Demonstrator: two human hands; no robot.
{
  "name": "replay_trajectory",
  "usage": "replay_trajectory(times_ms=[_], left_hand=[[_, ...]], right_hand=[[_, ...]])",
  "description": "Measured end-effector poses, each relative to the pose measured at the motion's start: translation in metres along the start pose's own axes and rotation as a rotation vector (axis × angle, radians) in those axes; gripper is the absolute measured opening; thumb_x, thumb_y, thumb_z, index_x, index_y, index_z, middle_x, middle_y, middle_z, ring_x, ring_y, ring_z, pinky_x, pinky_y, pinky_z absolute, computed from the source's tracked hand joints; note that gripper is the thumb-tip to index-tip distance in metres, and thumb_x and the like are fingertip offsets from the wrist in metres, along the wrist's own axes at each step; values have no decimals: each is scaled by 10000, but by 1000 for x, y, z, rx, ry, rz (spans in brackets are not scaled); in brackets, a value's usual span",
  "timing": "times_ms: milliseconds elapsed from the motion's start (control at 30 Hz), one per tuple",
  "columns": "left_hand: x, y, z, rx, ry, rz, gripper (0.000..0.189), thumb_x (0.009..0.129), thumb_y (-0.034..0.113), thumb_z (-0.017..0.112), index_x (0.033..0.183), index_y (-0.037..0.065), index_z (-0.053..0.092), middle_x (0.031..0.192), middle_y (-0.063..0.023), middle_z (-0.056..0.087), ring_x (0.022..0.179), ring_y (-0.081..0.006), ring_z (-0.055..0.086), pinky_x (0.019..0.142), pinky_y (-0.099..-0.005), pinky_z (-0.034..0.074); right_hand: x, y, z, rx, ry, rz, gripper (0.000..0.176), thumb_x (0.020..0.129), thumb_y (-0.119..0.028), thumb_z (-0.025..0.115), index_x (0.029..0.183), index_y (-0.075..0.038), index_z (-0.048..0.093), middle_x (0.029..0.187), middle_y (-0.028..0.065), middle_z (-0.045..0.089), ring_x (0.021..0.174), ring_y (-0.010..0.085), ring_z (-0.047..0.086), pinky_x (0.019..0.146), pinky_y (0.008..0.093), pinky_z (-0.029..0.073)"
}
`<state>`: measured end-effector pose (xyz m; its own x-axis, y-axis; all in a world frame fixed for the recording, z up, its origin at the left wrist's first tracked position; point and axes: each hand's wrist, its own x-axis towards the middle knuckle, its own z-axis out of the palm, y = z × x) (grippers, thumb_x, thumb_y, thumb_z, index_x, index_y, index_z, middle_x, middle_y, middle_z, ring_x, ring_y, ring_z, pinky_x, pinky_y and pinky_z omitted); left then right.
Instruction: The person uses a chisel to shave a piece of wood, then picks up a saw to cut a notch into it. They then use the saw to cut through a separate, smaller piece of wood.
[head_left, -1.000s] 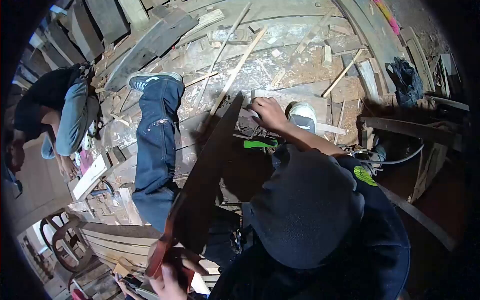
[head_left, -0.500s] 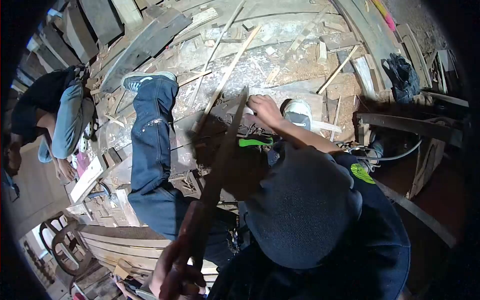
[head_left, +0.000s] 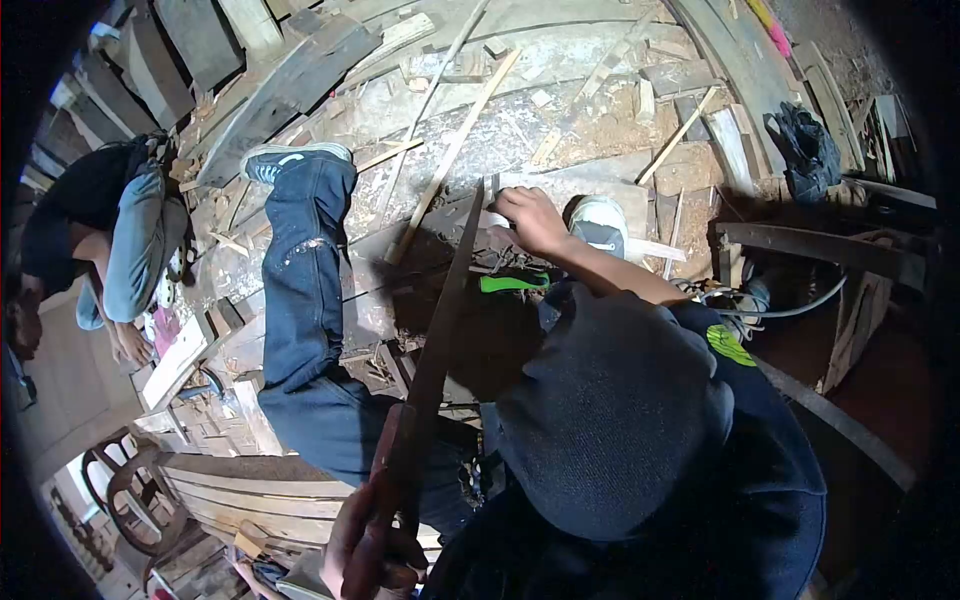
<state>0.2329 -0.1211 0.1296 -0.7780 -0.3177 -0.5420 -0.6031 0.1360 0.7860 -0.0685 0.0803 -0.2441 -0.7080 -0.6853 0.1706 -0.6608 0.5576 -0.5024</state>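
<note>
My left hand [head_left: 372, 553] is closed round the reddish-brown handle of a long, tapered saw-like blade [head_left: 440, 325], which slants up toward the middle of the view. Near the blade's narrow end, my right hand [head_left: 532, 217] has its fingers curled over a small pale thing, partly hidden, beside a board. Just below that hand a bright green handle [head_left: 514, 283] lies among dark scraps. Large dark cloth [head_left: 620, 410] covers the lower middle and hides part of the work area. The blade's cutting edge is not clear.
Loose strips and offcuts [head_left: 460, 150] litter the floor between two shoes. A person [head_left: 100, 230] crouches at the left. Planks [head_left: 265, 105] lean at the upper left; slatted wood [head_left: 250, 495] lies lower left. A black bag [head_left: 806, 150] and a hose [head_left: 790, 315] are at the right.
The blade and my left hand have shifted slightly; the handle end is further right and the tip a little left. My right hand stays almost in the same place.
</note>
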Motion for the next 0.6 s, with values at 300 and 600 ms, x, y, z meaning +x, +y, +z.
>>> replay_trajectory(times_ms=[300, 600], left_hand=[[-15, -1, -1, -71, -1, -25, 700, 842, 246, 620, 1409, -86, 378, 829, -70, 656, 682, -121, 618, 568, -219, 472], [19, 12, 17, 90, -287, 15, 667, 809, 7, 550, 1449, -35, 367, 1210, -161, 619, 768, -135, 605, 663, -245, 500]], right_hand=[[0, -1, -1, 0, 18, -19, 304, 776, -271, 739, 1007, -90, 659, 958, 68, 586, 964, 261, 570, 817, 391, 429], [-1, 1, 3, -69, 33, -50, 305, 801, -316, 718, 1015, -108, 657, 950, 54, 577, 964, 239, 557, 822, 369, 415]])
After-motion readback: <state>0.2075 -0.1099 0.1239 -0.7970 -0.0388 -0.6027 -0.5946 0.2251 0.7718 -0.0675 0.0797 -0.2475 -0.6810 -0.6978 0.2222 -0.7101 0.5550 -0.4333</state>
